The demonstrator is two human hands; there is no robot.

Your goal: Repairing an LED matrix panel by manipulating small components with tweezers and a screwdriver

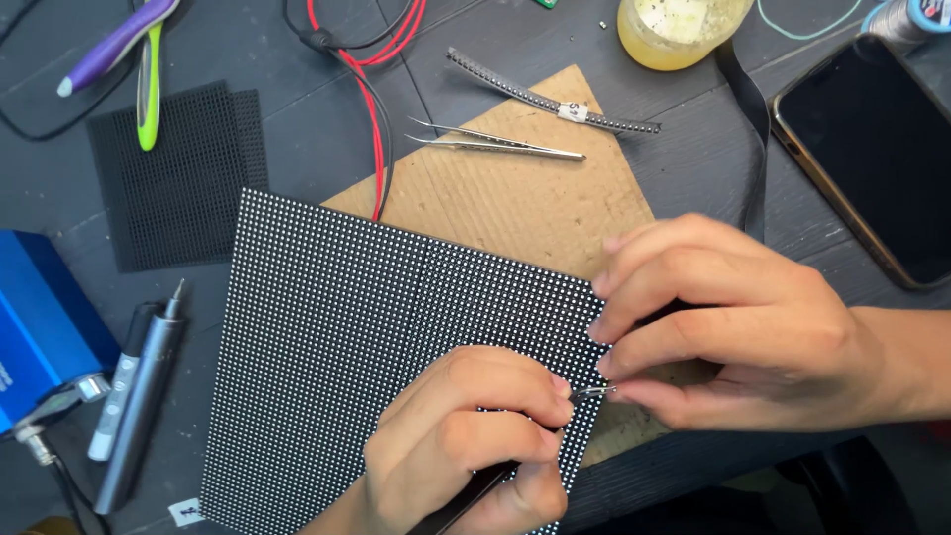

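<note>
Left hand: the left hand (466, 446) is in the lower middle of the frame, closed around a thin dark tool (495, 481), held like a pen; its metal tip comes out between the fingers at the right edge of the panel.
Right hand: the right hand (733, 327) comes in from the right side, fingers bent and close together, fingertips (606, 362) pressing at the right edge of the panel, just beside the tool tip. I cannot tell if it pinches some small part.
Panel place: the dotted black panel (367, 327) lies flat in the centre and lower left of the frame, partly on a piece of brown cardboard (525, 198), which lies on the dark table (297, 139).
Panel direction: the panel is turned a little clockwise; its upper edge runs from the upper left down to the right, and its long sides seem to run from top to bottom of the frame.
Tool axis: the long axis of the tool goes from the lower left to the upper right, with the tip to the right.
Doing it well: in my judgement the tip should touch only one dot at the edge, with light pressure, while the other hand keeps the panel from sliding.
Nearby: silver tweezers (495, 144) lie on the cardboard above, well apart from the hands; a phone (872, 149) is at the upper right.
</note>
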